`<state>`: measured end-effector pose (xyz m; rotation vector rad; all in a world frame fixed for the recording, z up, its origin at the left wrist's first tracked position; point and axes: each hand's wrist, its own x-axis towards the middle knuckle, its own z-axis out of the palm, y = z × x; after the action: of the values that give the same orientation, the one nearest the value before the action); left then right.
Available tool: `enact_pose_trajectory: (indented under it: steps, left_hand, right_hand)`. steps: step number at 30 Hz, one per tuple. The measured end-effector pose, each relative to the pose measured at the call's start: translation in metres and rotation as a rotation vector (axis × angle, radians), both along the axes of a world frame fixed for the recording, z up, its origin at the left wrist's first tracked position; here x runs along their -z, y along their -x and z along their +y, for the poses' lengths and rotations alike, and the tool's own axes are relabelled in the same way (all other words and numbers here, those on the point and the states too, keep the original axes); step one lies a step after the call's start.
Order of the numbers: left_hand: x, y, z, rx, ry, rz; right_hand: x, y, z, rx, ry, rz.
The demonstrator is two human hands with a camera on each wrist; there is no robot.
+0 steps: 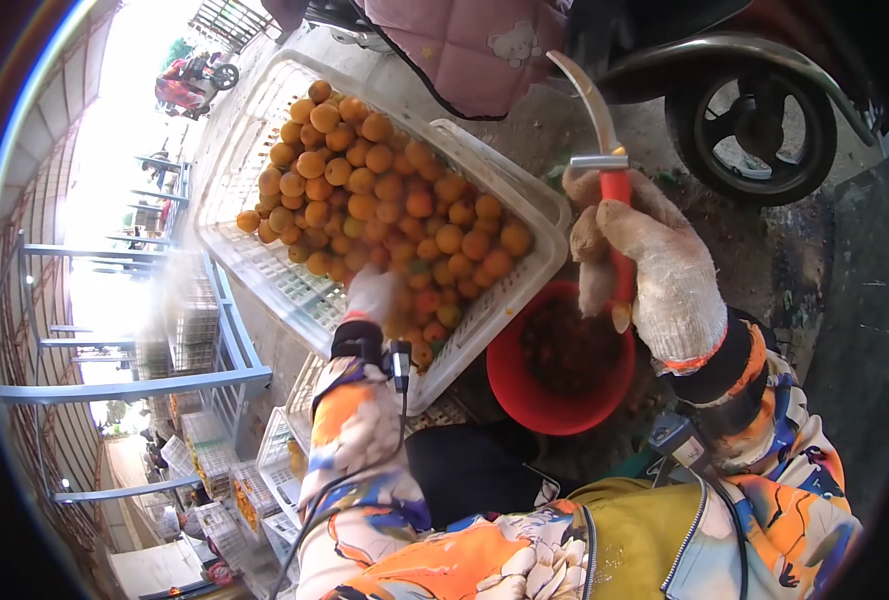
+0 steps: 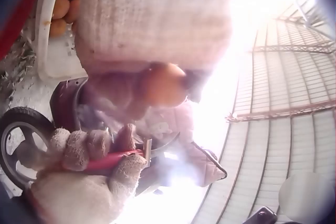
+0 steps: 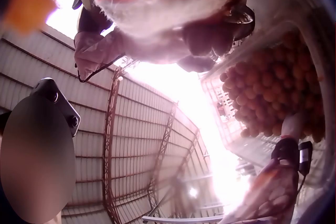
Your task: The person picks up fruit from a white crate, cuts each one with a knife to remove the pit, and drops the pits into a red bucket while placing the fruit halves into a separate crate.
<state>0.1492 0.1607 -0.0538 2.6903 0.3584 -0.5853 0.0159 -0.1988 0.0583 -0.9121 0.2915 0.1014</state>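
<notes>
In the head view my left hand (image 1: 370, 297), in a white knit glove, reaches into a heap of small round orange fruit (image 1: 365, 180) in a white plastic crate (image 1: 555, 215). The left wrist view shows an orange fruit (image 2: 167, 85) at the fingers of that glove, which hold it. My right hand (image 1: 675, 270), gloved too, grips the red handle of a sickle (image 1: 595, 105), curved blade pointing up, to the right of the crate. Its fingers wrap the handle. Below it stands a red bucket (image 1: 525, 405) with dark contents.
A scooter with a wheel (image 1: 755, 130) and a pink quilted cover (image 1: 465, 50) stands beyond the crate. Blue metal rails (image 1: 135, 385) and stacked white crates (image 1: 210, 440) are at the left. A cable (image 1: 310, 515) runs along the left sleeve.
</notes>
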Motion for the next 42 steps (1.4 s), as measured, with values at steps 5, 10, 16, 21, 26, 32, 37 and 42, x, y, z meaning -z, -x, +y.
enact_pose_trajectory:
  steps: [5,10,16,21,26,32,37,42]
  left_hand:
    - [-0.046,0.064,-0.039,0.043,1.006,-0.118]
    - [-0.101,0.129,-0.115,-0.276,2.025,0.099]
    - [-0.090,0.140,-0.134,-0.299,1.864,-0.217]
    - [-0.087,0.135,-0.130,-0.172,1.651,-0.332]
    - [-0.086,0.134,-0.124,-0.348,2.038,-0.001]
    - [-0.072,0.130,-0.121,-0.463,2.142,0.173]
    - [-0.076,0.131,-0.127,-0.454,2.134,0.083]
    - [-0.088,0.137,-0.139,-0.323,1.805,-0.196]
  right_hand:
    - [-0.006,0.008,0.007,-0.099,-0.025,-0.008]
    - [-0.008,0.022,0.027,-0.304,0.028,-0.010]
    - [0.016,0.026,0.046,-0.355,0.354,-0.240]
    - [0.001,0.021,0.043,-0.403,0.372,-0.087]
    - [0.002,0.018,0.043,-0.285,0.291,-0.130]
    - [0.003,0.020,0.049,-0.319,0.252,-0.098]
    - [0.009,0.019,0.047,-0.344,0.301,-0.125]
    - [0.009,0.020,0.047,-0.315,0.551,-0.264]
